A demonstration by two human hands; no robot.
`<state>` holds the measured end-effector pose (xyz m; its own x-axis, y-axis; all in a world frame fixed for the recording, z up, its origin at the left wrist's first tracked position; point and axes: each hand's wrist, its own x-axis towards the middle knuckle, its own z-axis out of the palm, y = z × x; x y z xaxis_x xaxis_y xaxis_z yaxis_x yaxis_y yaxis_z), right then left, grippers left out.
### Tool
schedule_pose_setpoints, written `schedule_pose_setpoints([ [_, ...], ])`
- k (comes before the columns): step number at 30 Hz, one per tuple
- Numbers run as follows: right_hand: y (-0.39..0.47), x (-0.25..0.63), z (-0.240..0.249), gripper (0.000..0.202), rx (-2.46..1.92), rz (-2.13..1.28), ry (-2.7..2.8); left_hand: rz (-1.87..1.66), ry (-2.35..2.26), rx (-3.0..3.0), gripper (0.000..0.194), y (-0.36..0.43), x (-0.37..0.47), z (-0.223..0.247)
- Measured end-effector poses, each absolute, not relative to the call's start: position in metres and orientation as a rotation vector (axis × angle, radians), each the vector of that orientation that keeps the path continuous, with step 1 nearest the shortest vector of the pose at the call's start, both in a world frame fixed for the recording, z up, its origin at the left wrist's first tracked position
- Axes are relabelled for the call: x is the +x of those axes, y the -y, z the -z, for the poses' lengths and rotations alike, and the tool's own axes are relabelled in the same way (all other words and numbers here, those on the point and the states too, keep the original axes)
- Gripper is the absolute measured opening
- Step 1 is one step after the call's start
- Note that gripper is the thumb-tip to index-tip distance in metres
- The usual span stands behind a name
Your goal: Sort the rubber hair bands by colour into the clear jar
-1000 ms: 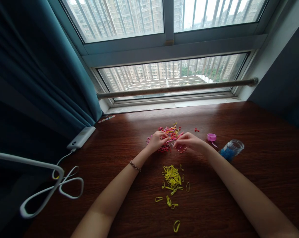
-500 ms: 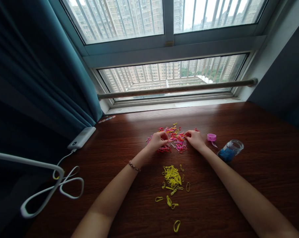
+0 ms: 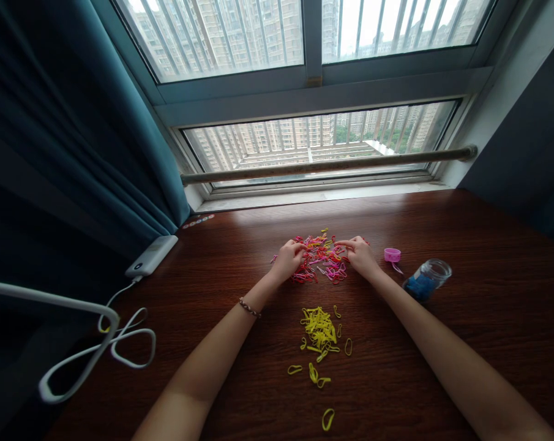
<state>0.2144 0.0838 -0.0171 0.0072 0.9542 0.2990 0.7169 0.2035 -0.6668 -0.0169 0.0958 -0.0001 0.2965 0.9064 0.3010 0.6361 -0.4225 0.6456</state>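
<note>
Left hand (image 3: 286, 260) loosely curled, fingertips on the left edge of the mixed pink/red/yellow rubber-band pile (image 3: 320, 257); whether it pinches a band can't be told. Right hand (image 3: 360, 254) half open, index extended left onto the pile's right edge. Pile spreads left-right between the hands. Sorted yellow bands (image 3: 319, 331) sit nearer the person than the pile; pink lid (image 3: 392, 254) and jar (image 3: 427, 279) right of it.

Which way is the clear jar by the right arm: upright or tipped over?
Tipped over. The clear jar lies on its side on the table, open mouth facing the window, its pink lid apart beside it.
</note>
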Motion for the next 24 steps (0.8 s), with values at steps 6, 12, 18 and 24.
schedule_pose_setpoints([
  [6,-0.085,0.212,0.014,0.035,-1.497,-0.443,1.692,-0.907,-1.389,2.095,0.014,-0.095,-0.018,-0.004],
  [12,-0.085,0.211,0.009,0.017,-1.348,-0.786,1.373,-0.509,-0.915,1.864,0.019,-0.079,-0.013,-0.028],
  [18,-0.084,0.209,0.007,0.016,-1.298,-0.983,1.243,-0.024,-0.454,1.864,0.018,-0.055,-0.001,-0.042],
  [24,-0.073,0.204,-0.007,0.024,-1.089,-1.404,1.176,0.005,-0.521,1.938,0.022,-0.060,-0.003,-0.039],
])
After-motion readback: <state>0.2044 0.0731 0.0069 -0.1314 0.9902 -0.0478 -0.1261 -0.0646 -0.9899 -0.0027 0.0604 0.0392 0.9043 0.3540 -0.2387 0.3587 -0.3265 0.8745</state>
